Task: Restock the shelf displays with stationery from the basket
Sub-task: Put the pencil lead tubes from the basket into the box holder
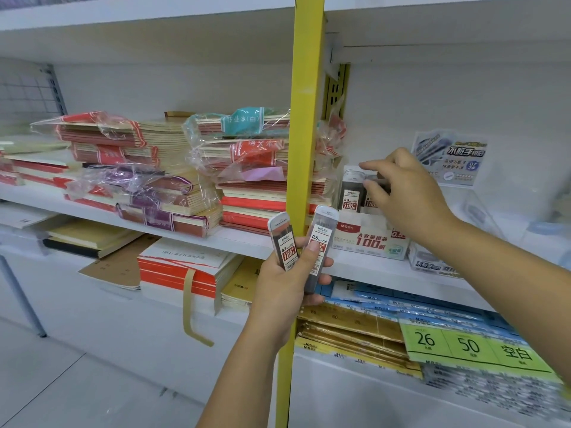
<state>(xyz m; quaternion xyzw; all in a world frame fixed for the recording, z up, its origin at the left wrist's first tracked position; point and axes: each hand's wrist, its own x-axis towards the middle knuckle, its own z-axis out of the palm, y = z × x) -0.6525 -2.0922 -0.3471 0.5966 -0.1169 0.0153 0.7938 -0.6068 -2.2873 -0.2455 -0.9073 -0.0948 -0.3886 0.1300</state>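
My left hand (287, 282) grips two grey pencil-lead tubes with red labels (318, 242) in front of the yellow shelf post. My right hand (404, 196) reaches over a white display box (367, 239) on the middle shelf and pinches another lead tube (372, 188) that stands in the box. One more tube (350, 193) stands upright in the box to the left of it. The basket is not in view.
The yellow upright post (304, 118) divides the shelves. Wrapped stacks of exercise books (173, 174) fill the left bay. A printed display card (448, 159) stands behind the box. Blue and gold paper packs (364, 322) and green price labels (463, 345) lie on the lower shelf.
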